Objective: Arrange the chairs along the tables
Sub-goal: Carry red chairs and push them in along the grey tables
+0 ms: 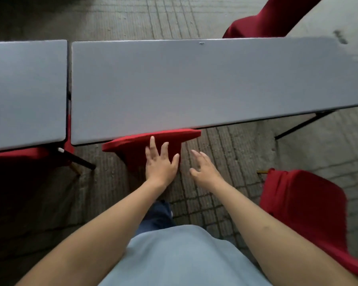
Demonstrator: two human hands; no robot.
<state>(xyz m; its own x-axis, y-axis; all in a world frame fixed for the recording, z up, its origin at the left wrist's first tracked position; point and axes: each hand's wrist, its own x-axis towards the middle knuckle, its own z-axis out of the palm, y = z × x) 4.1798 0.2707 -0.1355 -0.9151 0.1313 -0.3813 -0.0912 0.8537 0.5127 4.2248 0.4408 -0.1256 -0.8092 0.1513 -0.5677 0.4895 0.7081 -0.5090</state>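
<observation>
Against the near edge of the long table (194, 83), the red-covered chair (132, 148) stood tucked in, left hand (160, 164) flat and open on its backrest, right hand (205, 169) open beside it, gripping nothing; the slack, slippery-looking cover suggested grasping the firm top rail beneath.

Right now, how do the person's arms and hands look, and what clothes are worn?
Both forearms are bare, with no sleeves reaching them. The left hand and right hand carry no gloves, rings, watch or bracelet that can be seen. The person wears a light blue top and dark blue trousers.
</observation>
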